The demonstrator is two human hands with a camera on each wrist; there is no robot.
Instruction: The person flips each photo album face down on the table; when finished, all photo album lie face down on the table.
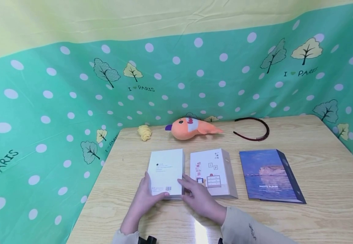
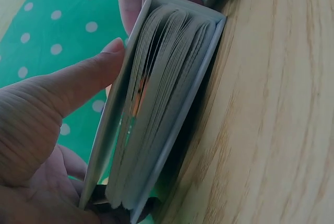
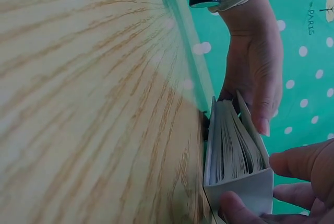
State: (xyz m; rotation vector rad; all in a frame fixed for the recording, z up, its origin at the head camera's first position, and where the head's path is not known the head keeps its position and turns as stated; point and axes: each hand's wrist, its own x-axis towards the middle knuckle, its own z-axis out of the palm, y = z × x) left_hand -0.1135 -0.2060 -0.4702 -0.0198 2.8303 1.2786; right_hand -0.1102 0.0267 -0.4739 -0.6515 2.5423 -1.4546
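A thick white photo album lies at the front left of the table, barcode side up. My left hand grips its left edge, the thumb over the cover's near corner and the fingers around the open side, as the left wrist view also shows. On the spine side, my right hand holds the near right corner, with fingertips on the cover and against the spine. The page block faces me between slightly spread covers. Close by on the right is another white album with a drawn room on its cover.
Farther right lies a blue photo album with a painted seascape. Along the back are a small yellow bundle, an orange plush bird and a dark headband. A green dotted cloth hangs behind the wooden table.
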